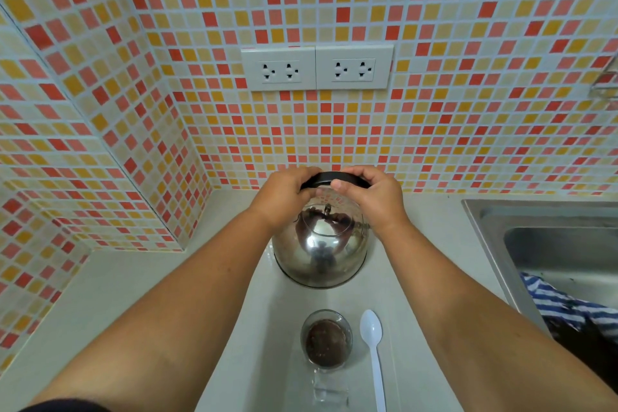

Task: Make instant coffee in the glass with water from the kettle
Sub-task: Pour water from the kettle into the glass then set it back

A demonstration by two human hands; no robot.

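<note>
A shiny steel kettle (321, 251) with a black arched handle (326, 177) stands on the pale counter near the tiled back wall. My left hand (284, 197) grips the handle's left end and my right hand (371, 197) grips its right end. Closer to me stands a clear glass (326, 341) with brown coffee powder at its bottom. A white plastic spoon (373, 344) lies on the counter just right of the glass, bowl pointing away from me.
A steel sink (551, 244) is set into the counter (133, 294) at the right, with a blue-and-white striped cloth (568, 308) over its near edge. Two white double sockets (317, 68) sit on the mosaic wall above the kettle. A tiled corner juts out at left.
</note>
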